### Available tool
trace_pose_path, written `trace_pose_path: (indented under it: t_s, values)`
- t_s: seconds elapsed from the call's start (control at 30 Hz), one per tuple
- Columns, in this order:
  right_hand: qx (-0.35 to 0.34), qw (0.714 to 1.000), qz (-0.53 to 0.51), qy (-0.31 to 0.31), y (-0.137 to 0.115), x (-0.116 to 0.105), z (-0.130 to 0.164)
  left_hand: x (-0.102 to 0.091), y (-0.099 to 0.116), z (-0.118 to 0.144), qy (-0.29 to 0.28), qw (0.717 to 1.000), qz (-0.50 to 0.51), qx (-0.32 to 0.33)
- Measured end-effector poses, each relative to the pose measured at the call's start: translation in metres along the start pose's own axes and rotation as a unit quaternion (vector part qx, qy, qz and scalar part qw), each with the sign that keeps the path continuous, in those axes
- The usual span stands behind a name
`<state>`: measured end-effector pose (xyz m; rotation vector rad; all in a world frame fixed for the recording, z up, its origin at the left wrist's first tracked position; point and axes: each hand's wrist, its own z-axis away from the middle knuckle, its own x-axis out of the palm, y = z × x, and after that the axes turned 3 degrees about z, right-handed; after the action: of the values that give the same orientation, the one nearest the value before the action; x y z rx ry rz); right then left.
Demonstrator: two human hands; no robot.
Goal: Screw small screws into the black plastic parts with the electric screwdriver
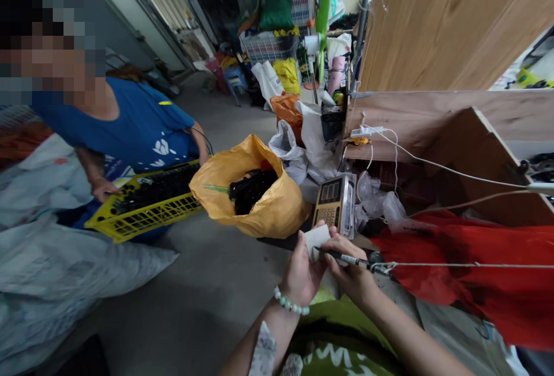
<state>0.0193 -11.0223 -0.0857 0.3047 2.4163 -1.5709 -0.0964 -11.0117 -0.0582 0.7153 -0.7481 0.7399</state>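
My left hand [300, 272] is closed around a small white notepad [317, 239], holding it up in front of my body. In my right hand [352, 272] is a black pen [346, 258] with its tip on the paper. A string [467, 264] is tied to the pen's rear end and runs off to the right. Just beyond my hands stands a digital scale [329, 200] with a keypad and display. Left of the scale, an open yellow woven sack [281, 209] holds dark, shiny items [253, 188] that I cannot make out.
At the left a person in a blue shirt [142, 116] grips a yellow crate [147, 221] of dark pieces. Large pale sacks [78, 284] lie beside them. Red cloth [467, 289] and a wooden box [480, 151] are at the right. A white cable [450, 168] crosses there.
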Motion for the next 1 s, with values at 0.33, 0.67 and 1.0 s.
trace_pose_path:
  t_s: [0.33,0.67,1.0]
  values:
    - [0.015,1.000,0.001,-0.019,0.004,0.002,0.000,-0.014,0.001,-0.010,0.018,0.999,0.041,-0.025]
    - [0.102,0.989,0.086,-0.070,0.049,0.025,0.020,-0.086,-0.001,-0.053,0.034,0.969,0.224,-0.095]
    - [0.101,0.987,0.080,-0.093,0.038,0.031,-0.003,-0.073,0.013,-0.058,-0.010,0.977,0.193,-0.090]
